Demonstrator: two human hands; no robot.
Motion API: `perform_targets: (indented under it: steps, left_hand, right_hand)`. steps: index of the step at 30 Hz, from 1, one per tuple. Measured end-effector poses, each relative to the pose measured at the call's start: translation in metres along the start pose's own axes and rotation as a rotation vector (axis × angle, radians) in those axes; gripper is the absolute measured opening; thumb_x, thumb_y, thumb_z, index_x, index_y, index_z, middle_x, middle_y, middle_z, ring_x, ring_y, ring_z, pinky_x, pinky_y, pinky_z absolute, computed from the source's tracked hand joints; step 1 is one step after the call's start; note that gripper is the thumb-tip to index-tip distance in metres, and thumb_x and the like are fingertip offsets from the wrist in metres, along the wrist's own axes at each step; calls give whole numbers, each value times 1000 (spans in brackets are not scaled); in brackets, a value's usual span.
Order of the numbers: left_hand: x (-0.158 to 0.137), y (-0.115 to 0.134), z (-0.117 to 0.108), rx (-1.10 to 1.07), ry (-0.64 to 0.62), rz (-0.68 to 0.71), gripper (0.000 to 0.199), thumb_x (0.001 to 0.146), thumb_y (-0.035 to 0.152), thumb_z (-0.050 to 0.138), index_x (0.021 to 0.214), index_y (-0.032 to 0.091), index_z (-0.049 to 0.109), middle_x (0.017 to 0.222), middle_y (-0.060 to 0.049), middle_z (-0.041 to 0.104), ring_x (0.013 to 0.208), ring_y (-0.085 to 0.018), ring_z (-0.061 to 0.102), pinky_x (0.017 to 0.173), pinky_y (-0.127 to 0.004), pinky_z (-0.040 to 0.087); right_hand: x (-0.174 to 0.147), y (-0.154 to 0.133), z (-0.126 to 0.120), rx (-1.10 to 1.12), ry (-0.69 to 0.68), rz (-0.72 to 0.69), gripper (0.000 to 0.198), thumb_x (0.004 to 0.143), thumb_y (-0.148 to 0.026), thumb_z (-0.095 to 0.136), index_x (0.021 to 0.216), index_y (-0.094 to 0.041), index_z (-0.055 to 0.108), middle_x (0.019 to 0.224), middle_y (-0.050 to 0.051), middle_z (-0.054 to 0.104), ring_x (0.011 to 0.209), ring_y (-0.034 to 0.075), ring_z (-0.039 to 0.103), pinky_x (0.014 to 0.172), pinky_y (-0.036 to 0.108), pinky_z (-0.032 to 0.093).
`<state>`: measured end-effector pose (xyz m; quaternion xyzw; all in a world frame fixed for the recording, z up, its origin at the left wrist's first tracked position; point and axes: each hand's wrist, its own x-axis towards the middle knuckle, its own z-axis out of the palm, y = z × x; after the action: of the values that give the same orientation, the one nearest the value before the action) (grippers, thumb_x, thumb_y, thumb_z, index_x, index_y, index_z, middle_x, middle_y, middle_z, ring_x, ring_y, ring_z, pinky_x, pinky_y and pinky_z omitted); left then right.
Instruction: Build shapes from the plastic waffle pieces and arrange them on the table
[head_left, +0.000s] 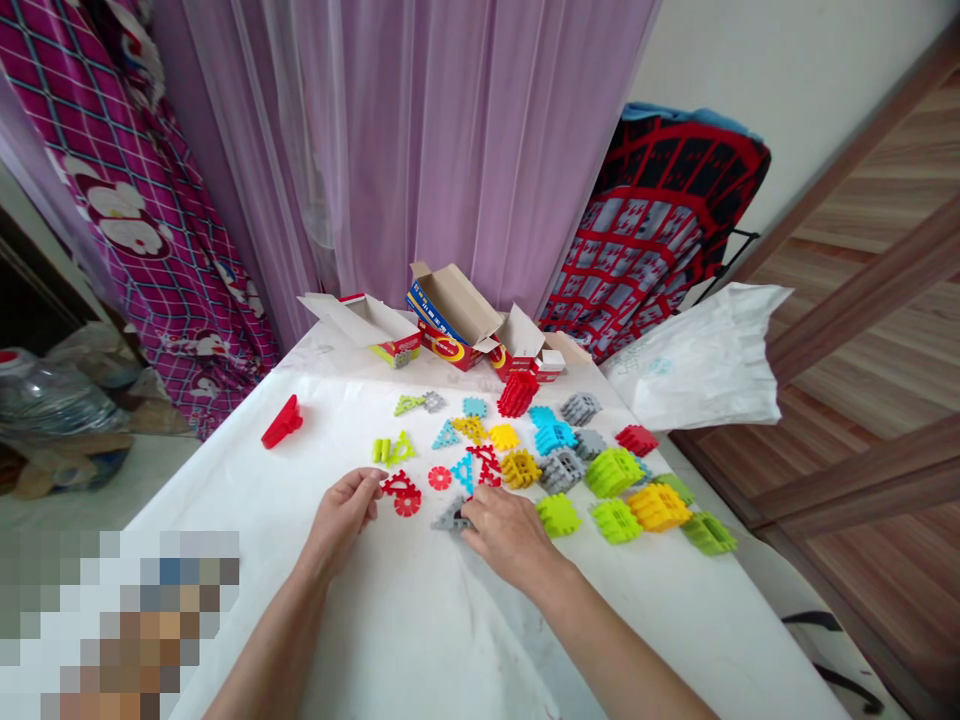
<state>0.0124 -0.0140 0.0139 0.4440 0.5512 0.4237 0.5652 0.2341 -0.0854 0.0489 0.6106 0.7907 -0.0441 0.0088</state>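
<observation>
Worktop [397, 640]: spreading white under both of the person's forearms, carrying all the plastic pieces I'm looking at.
Right hand [510, 525]: curling its fingers down and closing them on a grey piece [450, 514].
Grey piece's place: sitting between the two hands, its pointed left end showing, its right end hiding under the fingers.
Left hand [347, 512]: bringing thumb and forefinger close at the edge of a red triangle [396, 485]; whether they're pinching it or only touching, I'm not managing to tell.
Red discs [439, 478]: one lying against the red triangle, the other resting on its own to the right.
Lime blocks [616, 520]: sitting to the right of the right hand, a yellow block [660, 507] standing among them.
Blue triangle [463, 474]: lying beyond the grey piece, beside toothed red pieces [486, 462].
Red stack [517, 395]: standing farther back.
Open boxes [454, 350]: lining the far edge, flaps sticking up.
White bag [697, 365]: slumping by the far right corner.
Purple curtain [480, 140]: hanging in folds behind everything.
</observation>
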Motion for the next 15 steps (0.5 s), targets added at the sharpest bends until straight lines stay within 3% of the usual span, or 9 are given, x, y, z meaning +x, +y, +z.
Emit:
perform_targets:
  steps: [15]
  left_hand:
    - [0, 1, 0, 15, -4, 10, 53, 60, 69, 66, 80, 19, 64, 56, 7, 49, 43, -7, 40, 42, -20, 26]
  right_hand:
    - [5, -1, -3, -30, -22, 15, 10, 88, -25, 61, 93, -22, 69, 99, 8, 68, 94, 23, 64, 78, 32, 50]
